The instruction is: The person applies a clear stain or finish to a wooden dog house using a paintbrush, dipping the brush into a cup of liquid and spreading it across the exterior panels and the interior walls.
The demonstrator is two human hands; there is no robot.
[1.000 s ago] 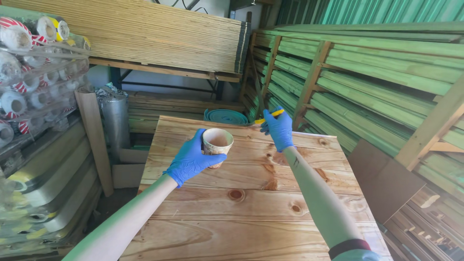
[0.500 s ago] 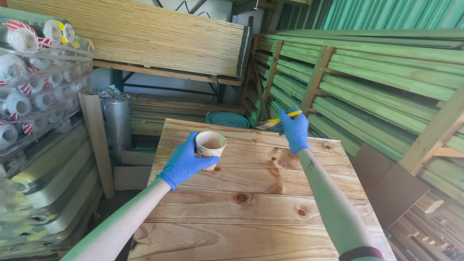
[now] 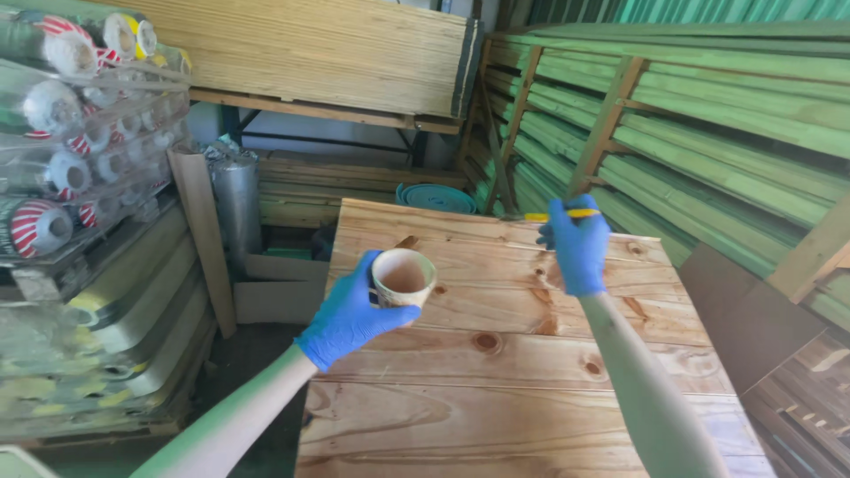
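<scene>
A pale paper cup [image 3: 403, 276] sits in my left hand [image 3: 351, 312], which wears a blue glove and holds it above the left half of a knotty pine board panel [image 3: 513, 354]. My right hand [image 3: 575, 246], gloved in blue too, grips a thin yellow-handled tool [image 3: 556, 215], perhaps a brush, over the panel's far right part. The tool's tip points left, and its end is too small to make out. Both forearms are bare.
Stacks of green-tinted timber [image 3: 708, 115] fill racks on the right. A pile of plywood sheets [image 3: 328, 53] stands behind. Rolls with red-and-white stripes [image 3: 53, 177] lie on shelving at left, near a grey metal cylinder [image 3: 237, 204] and a teal coil [image 3: 436, 197].
My right hand with the yellow tool has shifted right and farther over the panel. My left hand keeps the cup in much the same place.
</scene>
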